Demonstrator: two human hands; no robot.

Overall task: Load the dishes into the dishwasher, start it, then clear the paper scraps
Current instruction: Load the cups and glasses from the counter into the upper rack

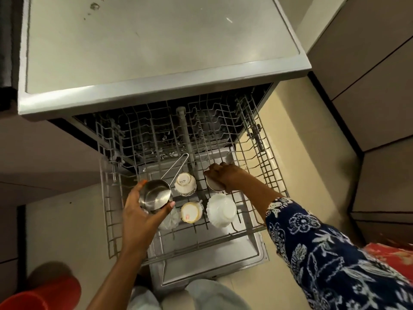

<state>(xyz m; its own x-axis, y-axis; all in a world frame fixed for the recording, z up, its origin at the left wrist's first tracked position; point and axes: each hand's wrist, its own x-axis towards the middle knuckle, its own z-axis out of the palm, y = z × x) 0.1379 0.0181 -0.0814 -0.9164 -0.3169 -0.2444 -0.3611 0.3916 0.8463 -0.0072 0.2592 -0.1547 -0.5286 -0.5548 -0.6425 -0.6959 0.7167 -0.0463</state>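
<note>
Dishwasher door [212,256] lies folded down flat closest to the person, with an orange bucket [40,294] on the floor off to its left. Above the door a wire rack [107,220] is pulled well out. Over the rack's left half the left hand [138,211] grips a small steel saucepan [156,195], fingers and thumb curled round its bowl, which is tipped so that its inside shows; its long wire handle points away towards the machine. Just beside the thumb something clear [171,220] stands in the rack, too blurred to name. To its right a yellow-rimmed cup [191,212] and a white bowl [221,210] sit upside down, side by side. Behind them a white cup [185,183] also stands upside down, with lettering on its base. Right of that cup the right hand [223,173], reaching out of a dark blue patterned sleeve [324,242], curls its fingers over the top of a steel cup [212,186] in the rack. Farther back the rack runs into the dark dishwasher interior [167,130]. Beyond that lies the grey worktop [145,45], which bears a small white fleck [229,20].
</note>
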